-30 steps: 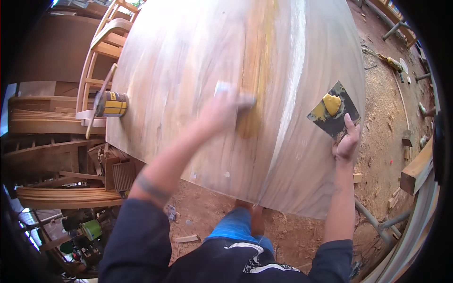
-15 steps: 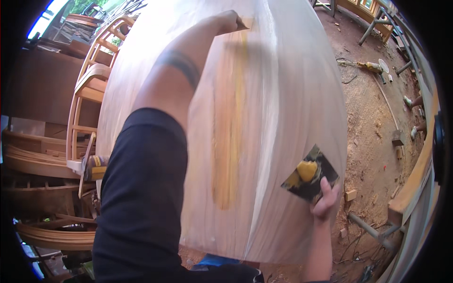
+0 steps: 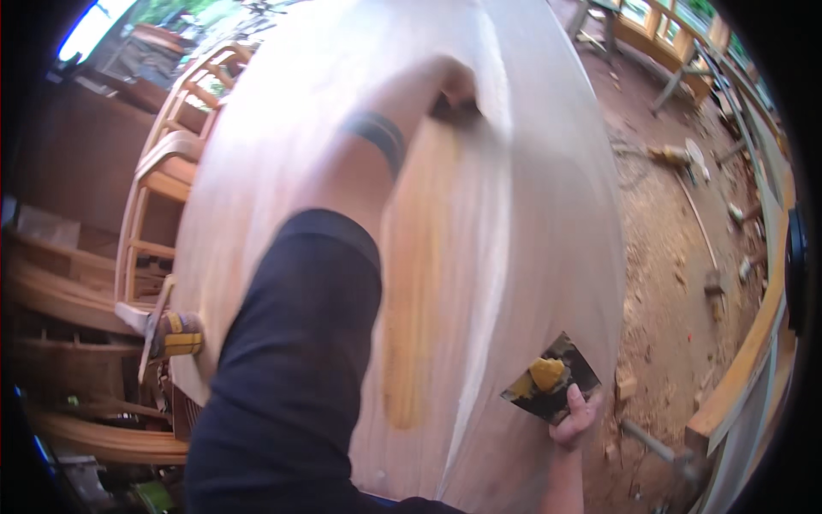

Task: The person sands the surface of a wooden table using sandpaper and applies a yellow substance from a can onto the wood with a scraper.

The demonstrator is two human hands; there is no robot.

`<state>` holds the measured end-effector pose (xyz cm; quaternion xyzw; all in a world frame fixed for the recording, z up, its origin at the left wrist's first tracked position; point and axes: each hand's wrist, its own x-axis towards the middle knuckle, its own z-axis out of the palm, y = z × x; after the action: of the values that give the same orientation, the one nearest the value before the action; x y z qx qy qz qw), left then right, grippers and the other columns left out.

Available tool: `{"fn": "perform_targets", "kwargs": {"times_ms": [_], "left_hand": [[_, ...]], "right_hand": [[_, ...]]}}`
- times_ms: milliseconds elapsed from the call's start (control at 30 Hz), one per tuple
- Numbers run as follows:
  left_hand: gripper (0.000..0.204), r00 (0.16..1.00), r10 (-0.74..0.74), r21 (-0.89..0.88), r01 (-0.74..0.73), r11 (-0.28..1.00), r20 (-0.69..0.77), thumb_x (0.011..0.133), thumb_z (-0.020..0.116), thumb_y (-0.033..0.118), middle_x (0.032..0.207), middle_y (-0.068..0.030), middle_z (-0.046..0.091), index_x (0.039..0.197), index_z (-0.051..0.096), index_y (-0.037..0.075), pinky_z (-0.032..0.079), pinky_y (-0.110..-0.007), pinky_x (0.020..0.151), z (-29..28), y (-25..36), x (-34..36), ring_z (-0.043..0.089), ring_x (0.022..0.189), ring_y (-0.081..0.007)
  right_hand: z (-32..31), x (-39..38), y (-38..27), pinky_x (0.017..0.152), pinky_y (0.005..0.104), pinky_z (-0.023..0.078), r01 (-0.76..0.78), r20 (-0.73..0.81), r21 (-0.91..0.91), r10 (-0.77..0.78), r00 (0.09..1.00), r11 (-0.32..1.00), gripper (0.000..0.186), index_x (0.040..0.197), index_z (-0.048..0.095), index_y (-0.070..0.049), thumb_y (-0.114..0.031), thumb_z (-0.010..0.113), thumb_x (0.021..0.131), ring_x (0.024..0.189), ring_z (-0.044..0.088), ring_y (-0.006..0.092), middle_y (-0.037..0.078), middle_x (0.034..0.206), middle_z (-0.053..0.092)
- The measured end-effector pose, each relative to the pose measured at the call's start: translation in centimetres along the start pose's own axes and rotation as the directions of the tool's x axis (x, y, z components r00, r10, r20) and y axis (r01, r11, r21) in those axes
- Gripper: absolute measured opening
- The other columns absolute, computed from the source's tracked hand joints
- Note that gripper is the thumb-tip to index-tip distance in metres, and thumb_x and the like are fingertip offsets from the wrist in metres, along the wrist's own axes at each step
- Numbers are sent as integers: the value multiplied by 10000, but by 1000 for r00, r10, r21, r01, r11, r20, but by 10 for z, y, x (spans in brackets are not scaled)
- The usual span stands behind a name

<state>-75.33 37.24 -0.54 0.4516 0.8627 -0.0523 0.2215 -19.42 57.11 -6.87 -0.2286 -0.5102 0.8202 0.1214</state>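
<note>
A large pale wooden panel (image 3: 548,257) stretches out in front of me, with a yellow-orange putty streak (image 3: 407,343) down its middle and a whitish line beside it. My left hand (image 3: 458,86), reaching to the far part, is closed around a flat scraper (image 3: 454,111); motion smears its blade, held low over the panel or touching it. At the near right edge my right hand (image 3: 578,418) grips a dark square plate (image 3: 561,409), thumb on top. A lump of yellow putty (image 3: 546,373) sits on that plate.
Left of the panel are a wooden chair frame (image 3: 163,171), a power tool with a yellow band (image 3: 180,334) and stacked curved wood (image 3: 111,441). Right, a yellow power tool (image 3: 672,156) lies on the sawdust-strewn floor (image 3: 659,248), near a wooden beam (image 3: 728,390).
My left hand with the scraper has come nearer and slightly right over the panel. My right hand and the putty plate have shifted nearer and a little left.
</note>
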Motion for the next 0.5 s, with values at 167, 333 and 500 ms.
{"fn": "perform_targets", "kwargs": {"times_ms": [167,333,500], "left_hand": [[425,994,-79,47,76,996,77,663,628,88,966,-156,688,1082,686,124,508,-367,759,42,121,-35,645,842,-270],[421,991,-116,-109,123,986,65,696,505,-22,985,-133,693,1056,696,82,507,-342,768,79,193,-142,655,871,-242],[515,974,-183,-288,214,933,130,665,437,-110,1038,-127,684,1068,692,83,503,-328,807,108,275,-235,644,965,-242]], "right_hand": [[-25,7,1,947,356,440,47,118,-3,-47,992,999,398,1235,452,43,-96,519,868,1077,553,238,140,1195,541],[-14,19,14,972,326,404,5,164,75,-17,986,997,348,1212,490,59,-111,509,909,1101,532,211,127,1222,535],[-2,32,22,852,266,434,127,145,-5,-125,981,992,246,1053,592,35,-131,581,871,956,564,149,100,1066,609]]}}
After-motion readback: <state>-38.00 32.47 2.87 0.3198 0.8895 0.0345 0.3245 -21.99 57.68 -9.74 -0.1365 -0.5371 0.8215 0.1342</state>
